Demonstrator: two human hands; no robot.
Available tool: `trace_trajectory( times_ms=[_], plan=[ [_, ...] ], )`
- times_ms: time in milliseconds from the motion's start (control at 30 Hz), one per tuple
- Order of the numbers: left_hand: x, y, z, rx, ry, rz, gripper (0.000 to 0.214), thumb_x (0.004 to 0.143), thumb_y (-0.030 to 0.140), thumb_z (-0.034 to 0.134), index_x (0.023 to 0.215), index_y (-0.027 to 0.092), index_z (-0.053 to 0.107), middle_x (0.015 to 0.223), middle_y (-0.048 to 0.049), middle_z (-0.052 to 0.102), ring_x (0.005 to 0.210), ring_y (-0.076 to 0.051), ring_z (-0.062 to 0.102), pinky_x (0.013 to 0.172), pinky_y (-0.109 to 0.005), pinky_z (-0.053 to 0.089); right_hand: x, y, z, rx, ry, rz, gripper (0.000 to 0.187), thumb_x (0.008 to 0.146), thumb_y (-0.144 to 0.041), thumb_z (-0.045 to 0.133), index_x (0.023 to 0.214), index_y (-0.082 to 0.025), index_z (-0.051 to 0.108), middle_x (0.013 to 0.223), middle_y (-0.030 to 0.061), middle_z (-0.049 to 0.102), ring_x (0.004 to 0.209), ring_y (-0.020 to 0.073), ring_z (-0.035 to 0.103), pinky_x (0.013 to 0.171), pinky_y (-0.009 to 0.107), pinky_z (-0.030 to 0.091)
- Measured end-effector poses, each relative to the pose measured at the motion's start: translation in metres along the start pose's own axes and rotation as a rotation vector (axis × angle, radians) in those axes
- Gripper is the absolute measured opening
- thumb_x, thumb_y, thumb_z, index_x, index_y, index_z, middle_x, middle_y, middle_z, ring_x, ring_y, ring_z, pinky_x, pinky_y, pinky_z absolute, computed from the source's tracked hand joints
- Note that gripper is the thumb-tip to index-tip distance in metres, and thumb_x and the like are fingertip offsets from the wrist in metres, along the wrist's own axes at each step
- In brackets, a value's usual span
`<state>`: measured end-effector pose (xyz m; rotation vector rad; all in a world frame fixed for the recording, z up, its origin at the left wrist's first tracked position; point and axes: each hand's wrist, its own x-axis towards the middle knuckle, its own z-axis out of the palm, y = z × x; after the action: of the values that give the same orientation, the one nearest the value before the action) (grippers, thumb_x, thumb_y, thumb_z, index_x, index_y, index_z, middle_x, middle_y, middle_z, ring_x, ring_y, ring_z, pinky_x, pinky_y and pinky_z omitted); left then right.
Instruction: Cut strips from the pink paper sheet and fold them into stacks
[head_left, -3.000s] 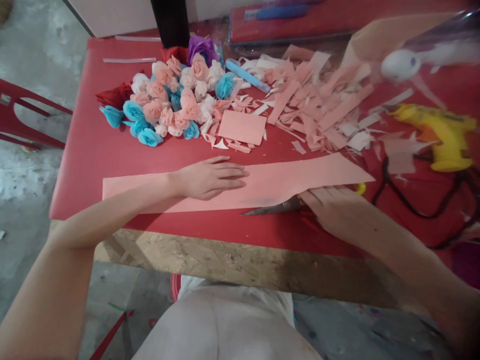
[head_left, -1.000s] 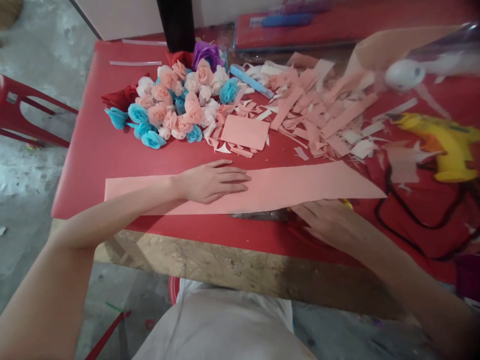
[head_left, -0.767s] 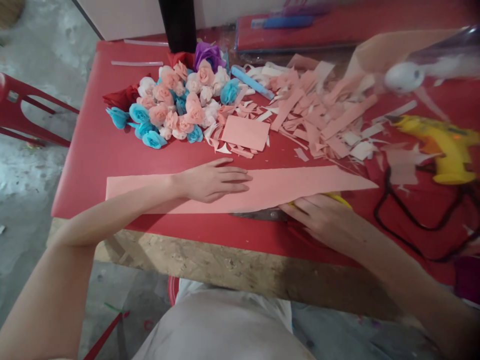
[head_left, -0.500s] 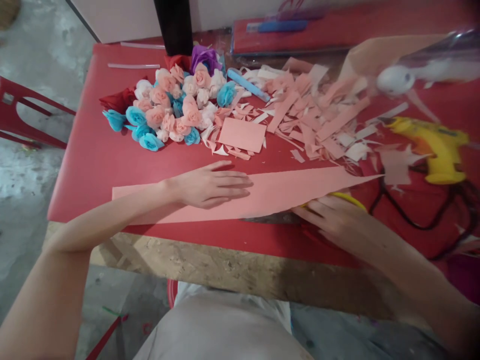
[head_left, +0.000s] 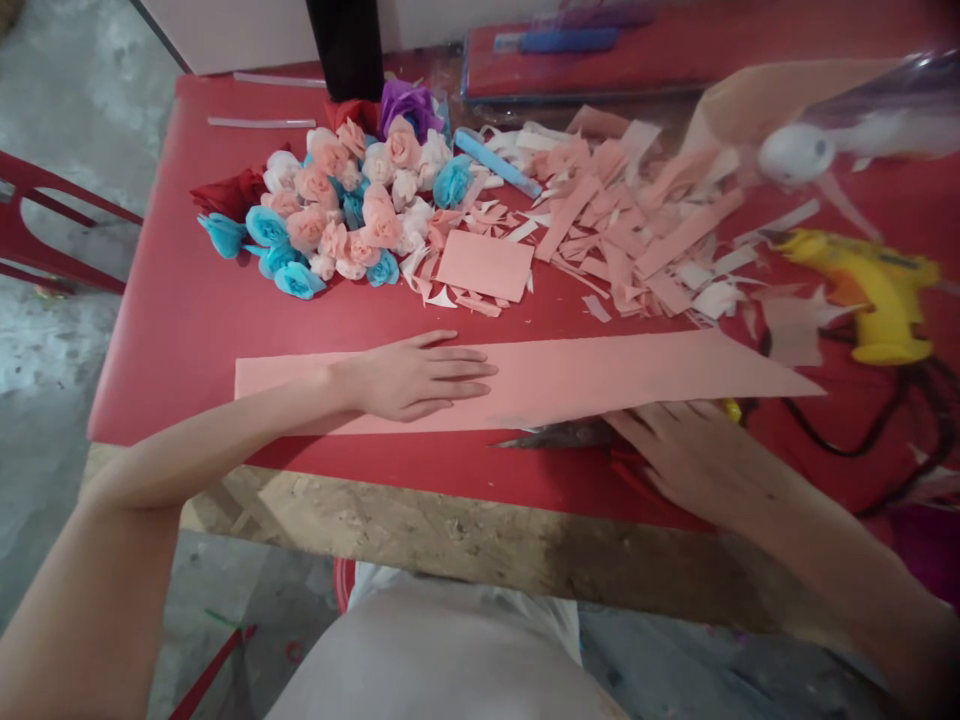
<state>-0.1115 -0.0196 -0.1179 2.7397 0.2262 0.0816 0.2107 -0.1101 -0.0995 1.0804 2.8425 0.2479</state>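
Observation:
A long pink paper strip lies across the red table, with a slanted, pointed right end. Flat on its left part rests my left hand, fingers stretched out and holding nothing. At the strip's lower edge, my right hand is closed around a pair of scissors. Their dark blades point left along the table, partly under the paper. Only a bit of the yellow handle shows beyond the hand; the rest is hidden by fingers and paper.
Paper roses in pink, white and blue cluster at the back left. Beside them are a pink paper rectangle and a heap of paper scraps. A yellow glue gun with a black cord lies right. A red chair stands left.
The strip's right end has spread out and reaches farther right, covering most of the yellow scissor handle. Its left end has shifted slightly right. Both hands stay almost in place.

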Motion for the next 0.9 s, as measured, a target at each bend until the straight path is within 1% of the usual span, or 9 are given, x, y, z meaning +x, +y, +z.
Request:
trace_trajectory(
  times_ms=[100,233,400,500,567,667,767,833,900],
  plan=[
    [0.000,0.000,0.000,0.009,-0.011,0.002,0.045,0.094,0.030,0.026,0.137,0.023,0.038,0.144,-0.0065,0.039,0.136,-0.017,0.030,0.115,-0.041,0.011,0.008,-0.004,-0.004,-0.095,0.078,-0.054,0.028,0.078,-0.011,0.039,0.095,-0.011,0.061,0.081,0.0124,0.065,0.074,0.0238,0.059,0.065,0.033,0.042],
    [0.000,0.000,0.001,0.033,0.011,0.023,0.045,0.095,0.030,0.025,0.136,0.020,0.040,0.143,-0.0080,0.040,0.136,-0.017,0.031,0.114,-0.041,0.011,0.016,-0.007,-0.004,-0.186,0.055,-0.080,0.028,0.079,-0.012,0.040,0.096,-0.011,0.062,0.083,0.0143,0.066,0.079,0.0279,0.061,0.072,0.037,0.044],
    [0.000,-0.001,0.002,0.059,0.057,0.053,0.044,0.095,0.028,0.024,0.134,0.018,0.042,0.142,-0.0090,0.043,0.135,-0.016,0.033,0.115,-0.039,0.009,0.021,-0.006,0.001,-0.146,0.107,-0.100,0.031,0.081,-0.012,0.038,0.097,-0.012,0.065,0.089,0.0140,0.069,0.078,0.0254,0.063,0.078,0.038,0.045],
    [0.000,-0.001,0.002,0.059,0.054,0.054,0.045,0.094,0.028,0.025,0.134,0.016,0.043,0.141,-0.0100,0.043,0.135,-0.017,0.033,0.114,-0.040,0.010,0.019,-0.005,0.002,-0.127,0.133,-0.112,0.033,0.084,-0.014,0.037,0.097,-0.013,0.067,0.096,0.0144,0.069,0.082,0.0256,0.063,0.081,0.039,0.045],
    [0.000,0.000,0.002,0.050,0.042,0.039,0.045,0.094,0.029,0.025,0.134,0.017,0.042,0.142,-0.0095,0.043,0.135,-0.018,0.033,0.114,-0.041,0.011,0.015,-0.006,0.003,-0.156,0.136,-0.115,0.034,0.083,-0.014,0.038,0.100,-0.013,0.067,0.096,0.0143,0.069,0.083,0.0262,0.063,0.082,0.040,0.045],
    [0.001,0.000,0.001,0.025,0.020,0.013,0.045,0.094,0.030,0.025,0.135,0.020,0.041,0.142,-0.0079,0.042,0.135,-0.017,0.033,0.114,-0.042,0.012,0.006,-0.006,0.006,-0.207,0.110,-0.090,0.035,0.081,-0.011,0.041,0.108,-0.013,0.064,0.096,0.0152,0.069,0.083,0.0258,0.063,0.081,0.039,0.046],
    [0.001,0.000,0.000,0.005,0.010,0.007,0.045,0.094,0.030,0.025,0.135,0.020,0.042,0.142,-0.0080,0.042,0.135,-0.017,0.033,0.114,-0.042,0.012,0.000,-0.005,0.011,-0.173,0.110,-0.106,0.039,0.079,-0.008,0.043,0.112,-0.015,0.061,0.095,0.0130,0.069,0.083,0.0233,0.062,0.078,0.036,0.047],
    [0.001,0.000,0.000,-0.001,0.006,0.004,0.045,0.094,0.030,0.026,0.134,0.021,0.042,0.142,-0.0082,0.042,0.135,-0.018,0.033,0.114,-0.042,0.012,0.000,-0.005,0.011,-0.133,0.129,-0.128,0.040,0.078,-0.006,0.041,0.111,-0.018,0.061,0.092,0.0100,0.069,0.080,0.0213,0.062,0.075,0.033,0.047],
    [0.001,0.000,0.000,-0.002,0.003,0.001,0.045,0.093,0.030,0.027,0.135,0.021,0.042,0.142,-0.0080,0.042,0.135,-0.018,0.033,0.114,-0.042,0.012,0.003,-0.007,0.008,-0.119,0.141,-0.123,0.038,0.078,-0.007,0.039,0.105,-0.018,0.062,0.087,0.0087,0.068,0.076,0.0205,0.061,0.072,0.032,0.047]
  ],
)
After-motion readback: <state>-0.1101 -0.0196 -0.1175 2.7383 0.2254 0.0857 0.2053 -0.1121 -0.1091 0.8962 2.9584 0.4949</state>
